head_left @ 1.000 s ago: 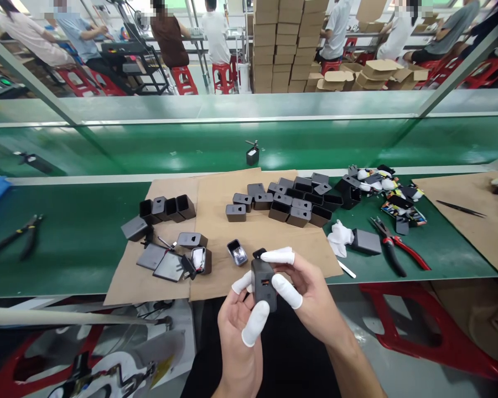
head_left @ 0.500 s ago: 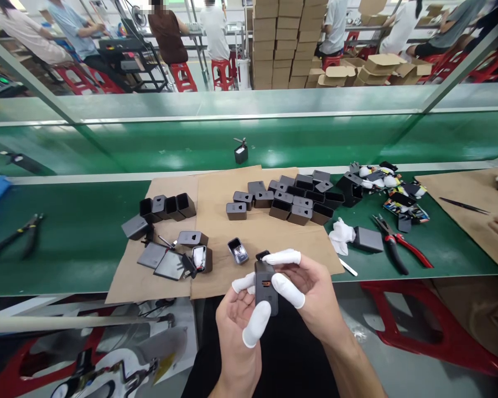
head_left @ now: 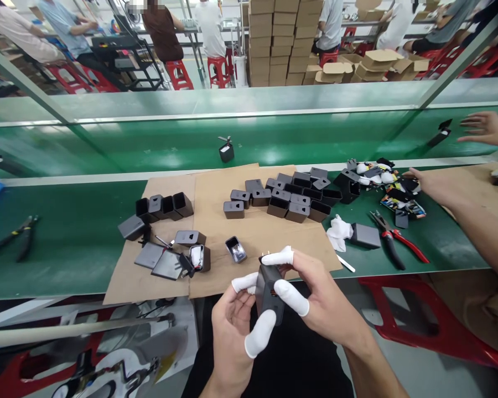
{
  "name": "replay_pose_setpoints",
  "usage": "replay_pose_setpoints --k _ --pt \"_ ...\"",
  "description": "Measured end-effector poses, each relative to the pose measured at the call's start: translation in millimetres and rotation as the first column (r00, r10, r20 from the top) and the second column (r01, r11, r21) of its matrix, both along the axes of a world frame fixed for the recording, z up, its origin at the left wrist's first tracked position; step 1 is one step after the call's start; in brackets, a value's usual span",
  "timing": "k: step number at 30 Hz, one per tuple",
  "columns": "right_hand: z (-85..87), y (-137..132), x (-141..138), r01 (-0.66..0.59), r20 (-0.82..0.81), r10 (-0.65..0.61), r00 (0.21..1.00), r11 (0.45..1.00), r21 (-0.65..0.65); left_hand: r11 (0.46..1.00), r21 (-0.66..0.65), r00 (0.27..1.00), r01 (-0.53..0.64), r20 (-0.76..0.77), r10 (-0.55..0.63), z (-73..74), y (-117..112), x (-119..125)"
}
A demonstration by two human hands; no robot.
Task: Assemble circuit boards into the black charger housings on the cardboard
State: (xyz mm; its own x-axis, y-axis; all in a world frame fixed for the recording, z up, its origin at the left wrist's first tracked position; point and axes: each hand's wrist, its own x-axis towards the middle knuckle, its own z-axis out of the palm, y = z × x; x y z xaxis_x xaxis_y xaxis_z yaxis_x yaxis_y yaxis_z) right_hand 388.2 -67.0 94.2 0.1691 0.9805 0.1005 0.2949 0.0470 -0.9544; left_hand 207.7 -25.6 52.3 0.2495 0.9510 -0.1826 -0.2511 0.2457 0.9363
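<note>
A small black box-shaped power adapter [head_left: 269, 296] is held up over my lap, past the front edge of the bench. Thin prongs stick out at its far end, and a small opening shows in its near face. My left hand [head_left: 232, 337] is closed around its left side and lower end, thumb in front. My right hand [head_left: 321, 298] pinches its upper right with thumb and fingers. White finger cots cover the thumb and a finger of each hand. Just beyond lies an open casing [head_left: 236, 249] with a shiny inside, on brown cardboard [head_left: 257, 284].
Black casings [head_left: 290, 202] cluster behind, with more [head_left: 166, 207] at left. Pliers lie left [head_left: 22, 235] and right [head_left: 392, 237], near a white cloth [head_left: 339, 233]. A green conveyor [head_left: 157, 141] carries a black unit [head_left: 226, 152]. A co-worker's arms [head_left: 460, 204] reach in from the right.
The adapter has turned slightly in my hands, showing more of its left side and the prongs. The belt unit has shifted left. A co-worker's arms now reach over the bench and belt at right.
</note>
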Motion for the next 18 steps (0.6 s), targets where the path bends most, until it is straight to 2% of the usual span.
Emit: replay_pose_setpoints --k 3,7,13,18 --pt "-3.1 -1 -2 -0.001 -0.029 0.002 1.0 0.999 0.053 0.998 0.037 0.999 0.048 0.023 -0.049 2.4 2 0" --pt "-6.8 -1 -4 0.027 -0.116 -0.019 0.993 0.998 0.064 0.997 0.033 0.996 0.07 0.052 -0.071 2.6 6 0" --pt "-13.8 3 -6 0.06 -0.177 -0.047 0.983 0.996 0.066 0.995 -0.05 0.991 0.09 0.103 -0.084 -0.5 9 5" --pt "-13.4 8 -6 0.094 -0.149 -0.092 0.985 0.996 0.009 0.986 -0.151 0.996 0.065 0.072 -0.055 2.2 4 8"
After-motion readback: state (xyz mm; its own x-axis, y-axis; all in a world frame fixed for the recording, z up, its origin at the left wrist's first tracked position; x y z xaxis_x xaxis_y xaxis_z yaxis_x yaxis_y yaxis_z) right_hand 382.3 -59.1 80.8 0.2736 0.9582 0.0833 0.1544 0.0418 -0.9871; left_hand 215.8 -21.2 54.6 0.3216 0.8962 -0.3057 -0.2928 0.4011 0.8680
